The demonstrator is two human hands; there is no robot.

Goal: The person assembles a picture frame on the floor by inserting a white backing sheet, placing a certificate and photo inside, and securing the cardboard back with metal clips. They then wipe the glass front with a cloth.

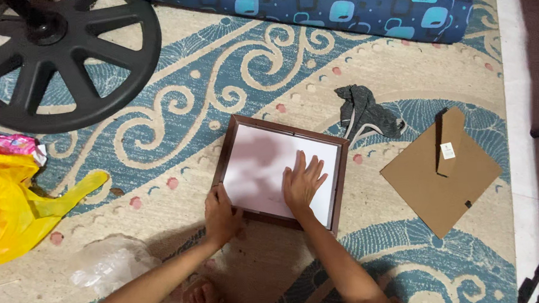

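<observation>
Left hand [222,216] grips the brown picture frame's [281,168] near-left corner; right hand [303,182] lies open, flat on its white sheet [264,164].

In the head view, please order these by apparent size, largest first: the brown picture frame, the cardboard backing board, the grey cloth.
1. brown picture frame
2. cardboard backing board, only slightly smaller than the frame
3. grey cloth, clearly the smallest

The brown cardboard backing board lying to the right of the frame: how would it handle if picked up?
The cardboard backing board looks thin and flat, so probably light and fairly stiff, though it might bend if lifted by one corner. Its folded stand flap sits raised and could swing loose. Lying flat on the carpet, it likely needs an edge pried up.
</observation>
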